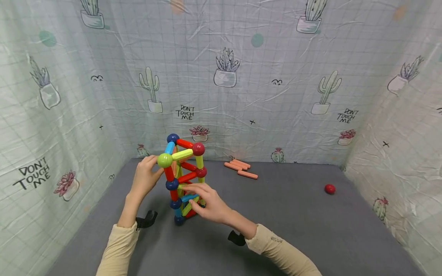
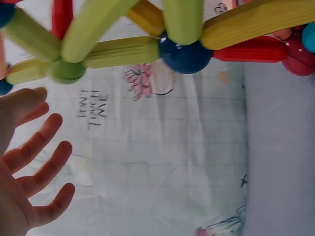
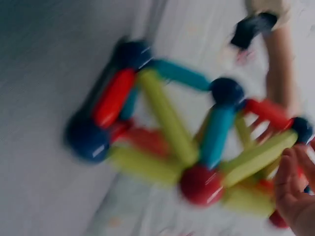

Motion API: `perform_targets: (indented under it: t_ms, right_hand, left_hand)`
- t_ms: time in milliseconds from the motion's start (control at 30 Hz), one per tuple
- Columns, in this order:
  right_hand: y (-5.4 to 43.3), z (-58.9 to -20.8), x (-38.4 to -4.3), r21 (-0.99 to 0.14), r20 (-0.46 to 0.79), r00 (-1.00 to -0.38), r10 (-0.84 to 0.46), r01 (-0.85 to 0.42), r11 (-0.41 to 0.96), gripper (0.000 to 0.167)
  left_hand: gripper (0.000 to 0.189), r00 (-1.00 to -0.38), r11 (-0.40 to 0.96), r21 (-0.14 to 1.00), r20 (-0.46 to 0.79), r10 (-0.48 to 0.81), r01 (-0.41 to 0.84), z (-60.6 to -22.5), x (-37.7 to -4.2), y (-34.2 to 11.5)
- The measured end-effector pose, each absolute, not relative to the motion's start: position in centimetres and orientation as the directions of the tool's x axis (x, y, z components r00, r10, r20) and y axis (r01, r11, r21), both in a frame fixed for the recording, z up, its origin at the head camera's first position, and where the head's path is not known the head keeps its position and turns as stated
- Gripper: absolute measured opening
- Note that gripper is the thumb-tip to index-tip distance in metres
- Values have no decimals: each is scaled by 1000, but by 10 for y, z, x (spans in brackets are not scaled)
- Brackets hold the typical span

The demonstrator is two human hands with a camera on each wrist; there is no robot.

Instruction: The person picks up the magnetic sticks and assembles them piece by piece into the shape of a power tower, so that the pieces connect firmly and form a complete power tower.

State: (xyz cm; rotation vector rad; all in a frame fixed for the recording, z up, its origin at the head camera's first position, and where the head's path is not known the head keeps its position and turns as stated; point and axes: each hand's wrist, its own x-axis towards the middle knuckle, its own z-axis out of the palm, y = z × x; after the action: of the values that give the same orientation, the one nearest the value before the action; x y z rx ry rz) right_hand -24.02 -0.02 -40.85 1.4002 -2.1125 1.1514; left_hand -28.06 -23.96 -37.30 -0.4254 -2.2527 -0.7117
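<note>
A tall tower of magnetic building rods and balls (image 1: 169, 174) stands on the grey table, left of centre. A lime ball (image 1: 165, 160) sits at its near top corner, with blue and red balls at other joints. My left hand (image 1: 144, 178) is at the tower's upper left, fingers spread and loosely bent; in the left wrist view its thumb is near a green ball (image 2: 68, 70). On the front right side, my right hand (image 1: 212, 205) reaches its fingers to the middle level, thumb apart from them. In the right wrist view, its fingertips meet a lime rod (image 3: 261, 157) near a blue ball.
Several orange rods (image 1: 247, 174) lie on the table behind and right of the tower. A lone red ball (image 1: 330, 189) rests far to the right. Curtains (image 1: 259, 99) printed with cacti enclose the back and sides. Black straps (image 1: 146, 219) hang at both wrists.
</note>
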Motion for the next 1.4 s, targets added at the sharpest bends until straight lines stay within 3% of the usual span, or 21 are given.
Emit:
perform_targets:
  t_ms: [100,200,333,467,567,733,1133,1300,1400]
  right_hand:
    - [21,-423,-262,-370,750,-420,-510,-907,203,21]
    - [48,-437,-289,-329,785,-453,-424,-883,333,16]
    - [80,-453,-328,-253,709,-580,-402,-740,623,19]
    - [101,-463,-357,-134,522,-750,-405,-542,830,30]
    - [112,-468,-369,-59,371,-844,-386,-436,898,38]
    - [119,-473,-377,2,191,-910,-369,-375,927,43]
    - [118,-480,-385,111,128,-922,-366,-353,929,32]
    - [117,-477,-380,111,88,-926,-368,-358,927,21]
    - [112,-470,-372,92,124,-901,-415,-406,909,17]
  left_hand:
    - [23,-623,751,393,782,30,530,-366,-269,-239]
    - [21,-496,689,365,868,-8,627,-353,-256,-235]
    - [32,-353,626,263,936,21,734,-337,-240,-225]
    - [45,-297,597,174,948,114,783,-329,-230,-215]
    - [43,-278,587,137,948,156,798,-328,-228,-209]
    - [40,-260,584,127,954,149,801,-332,-229,-206]
    - [39,-316,599,167,936,153,784,-335,-229,-207]
    - [40,-320,609,161,933,162,777,-335,-229,-208]
    - [39,-325,617,161,932,163,770,-335,-228,-209]
